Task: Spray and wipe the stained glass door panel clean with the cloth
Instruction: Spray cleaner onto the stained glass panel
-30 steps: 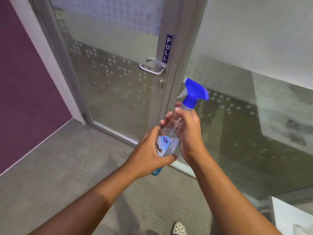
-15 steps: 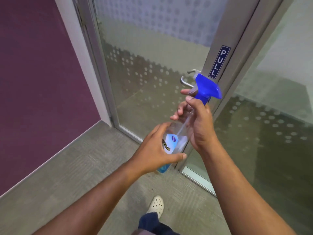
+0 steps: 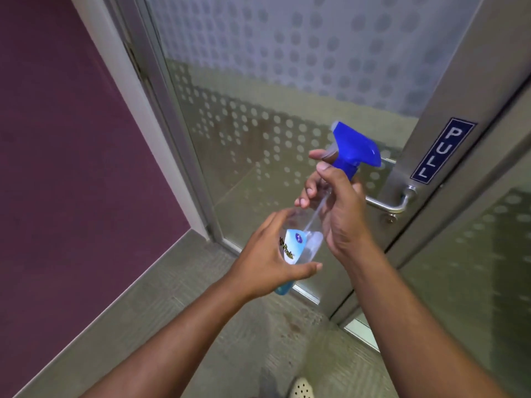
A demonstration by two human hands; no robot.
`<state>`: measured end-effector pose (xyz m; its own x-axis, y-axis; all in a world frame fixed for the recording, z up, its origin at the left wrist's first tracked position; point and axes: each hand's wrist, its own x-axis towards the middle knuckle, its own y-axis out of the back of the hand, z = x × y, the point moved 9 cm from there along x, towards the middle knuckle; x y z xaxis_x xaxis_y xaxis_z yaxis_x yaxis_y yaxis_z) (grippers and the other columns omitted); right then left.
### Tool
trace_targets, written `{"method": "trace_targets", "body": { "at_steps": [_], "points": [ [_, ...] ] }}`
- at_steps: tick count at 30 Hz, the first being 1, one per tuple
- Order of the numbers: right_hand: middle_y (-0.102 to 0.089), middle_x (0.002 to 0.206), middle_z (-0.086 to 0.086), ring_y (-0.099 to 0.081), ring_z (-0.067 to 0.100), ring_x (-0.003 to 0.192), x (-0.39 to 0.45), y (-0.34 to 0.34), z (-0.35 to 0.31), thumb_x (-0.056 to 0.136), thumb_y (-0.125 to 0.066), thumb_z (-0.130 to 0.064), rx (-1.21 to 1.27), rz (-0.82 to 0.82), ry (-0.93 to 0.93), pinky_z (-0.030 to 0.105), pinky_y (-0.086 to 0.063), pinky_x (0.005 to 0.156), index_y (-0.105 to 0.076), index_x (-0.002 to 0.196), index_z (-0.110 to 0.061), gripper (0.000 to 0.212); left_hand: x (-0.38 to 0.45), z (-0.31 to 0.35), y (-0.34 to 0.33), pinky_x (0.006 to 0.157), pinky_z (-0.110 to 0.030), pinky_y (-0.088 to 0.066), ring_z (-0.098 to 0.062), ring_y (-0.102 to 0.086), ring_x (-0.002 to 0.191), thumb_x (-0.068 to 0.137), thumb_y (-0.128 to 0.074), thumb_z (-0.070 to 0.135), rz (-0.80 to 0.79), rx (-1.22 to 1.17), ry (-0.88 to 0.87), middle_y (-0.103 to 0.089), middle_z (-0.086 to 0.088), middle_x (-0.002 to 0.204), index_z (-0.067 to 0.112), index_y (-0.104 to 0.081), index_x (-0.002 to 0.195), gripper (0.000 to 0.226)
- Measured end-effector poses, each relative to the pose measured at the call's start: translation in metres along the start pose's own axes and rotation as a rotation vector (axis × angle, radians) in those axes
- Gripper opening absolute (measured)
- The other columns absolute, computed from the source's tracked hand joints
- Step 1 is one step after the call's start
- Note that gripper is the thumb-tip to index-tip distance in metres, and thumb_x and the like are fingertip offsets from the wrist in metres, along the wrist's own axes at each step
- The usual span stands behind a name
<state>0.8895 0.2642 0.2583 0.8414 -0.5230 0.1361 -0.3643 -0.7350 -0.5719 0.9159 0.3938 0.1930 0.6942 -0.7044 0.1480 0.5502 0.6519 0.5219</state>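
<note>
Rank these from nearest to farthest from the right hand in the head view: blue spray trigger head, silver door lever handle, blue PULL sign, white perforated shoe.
1. Blue spray trigger head, just above the right hand.
2. Silver door lever handle, to its right.
3. Blue PULL sign, upper right on the frame.
4. White perforated shoe, far below on the floor.

Both hands hold a clear spray bottle [image 3: 304, 239] in front of the glass door panel [image 3: 258, 133]. The left hand [image 3: 270, 262] grips its lower body; the right hand [image 3: 336, 208] wraps the neck, one finger seemingly on the trigger under the blue nozzle [image 3: 355, 147]. Right of that hand: a metal handle [image 3: 393, 206] and a PULL sign [image 3: 439, 152].
</note>
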Motion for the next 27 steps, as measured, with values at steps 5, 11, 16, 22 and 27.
{"method": "trace_targets", "body": {
  "at_steps": [5, 11, 16, 22, 27],
  "points": [
    [-0.049, 0.057, 0.003, -0.050, 0.020, 0.051, 0.038, -0.010, 0.006, 0.090, -0.062, -0.018, -0.030, 0.032, 0.048, 0.033, -0.053, 0.060, -0.067, 0.107, -0.014, 0.018, 0.045, -0.019, 0.016, 0.111, -0.039, -0.057, -0.005, -0.066, 0.131, 0.066, -0.101, 0.047, -0.059, -0.052, -0.037, -0.067, 0.010, 0.141, 0.033, -0.055, 0.150, 0.097],
    [-0.051, 0.059, 0.004, -0.054, 0.023, 0.049, 0.080, -0.046, 0.000, 0.095, -0.063, -0.023, -0.158, 0.103, 0.182, 0.036, -0.053, 0.058, -0.065, 0.111, -0.014, 0.018, 0.102, -0.026, 0.052, 0.121, -0.037, -0.052, 0.002, -0.058, 0.144, 0.064, -0.099, 0.050, -0.128, -0.161, -0.160, -0.059, 0.018, 0.155, 0.058, -0.045, 0.147, 0.099],
    [-0.047, 0.059, 0.005, -0.045, 0.022, 0.051, 0.110, -0.108, -0.011, 0.091, -0.065, -0.020, -0.240, 0.242, 0.363, 0.032, -0.048, 0.050, -0.065, 0.107, -0.010, 0.019, 0.151, -0.030, 0.106, 0.119, -0.050, -0.054, -0.011, -0.063, 0.143, 0.066, -0.100, 0.047, -0.253, -0.223, -0.294, -0.062, 0.006, 0.154, 0.031, -0.050, 0.154, 0.102],
    [-0.048, 0.056, -0.001, -0.048, 0.016, 0.049, 0.142, -0.184, -0.034, 0.093, -0.065, -0.017, -0.419, 0.314, 0.566, 0.029, -0.048, 0.046, -0.064, 0.105, -0.011, 0.014, 0.197, -0.004, 0.176, 0.125, -0.049, -0.049, -0.008, -0.059, 0.147, 0.068, -0.100, 0.044, -0.341, -0.230, -0.508, -0.059, 0.011, 0.158, 0.060, -0.039, 0.146, 0.100],
    [-0.050, 0.052, -0.002, -0.048, 0.021, 0.045, 0.160, -0.248, -0.082, 0.093, -0.066, -0.023, -0.655, 0.361, 0.777, 0.037, -0.047, 0.051, -0.064, 0.101, -0.014, 0.012, 0.232, 0.049, 0.242, 0.126, -0.018, -0.038, 0.010, -0.043, 0.152, 0.058, -0.086, 0.086, -0.354, -0.065, -0.746, -0.045, 0.043, 0.154, 0.074, -0.032, 0.142, 0.101]
  ]
}}
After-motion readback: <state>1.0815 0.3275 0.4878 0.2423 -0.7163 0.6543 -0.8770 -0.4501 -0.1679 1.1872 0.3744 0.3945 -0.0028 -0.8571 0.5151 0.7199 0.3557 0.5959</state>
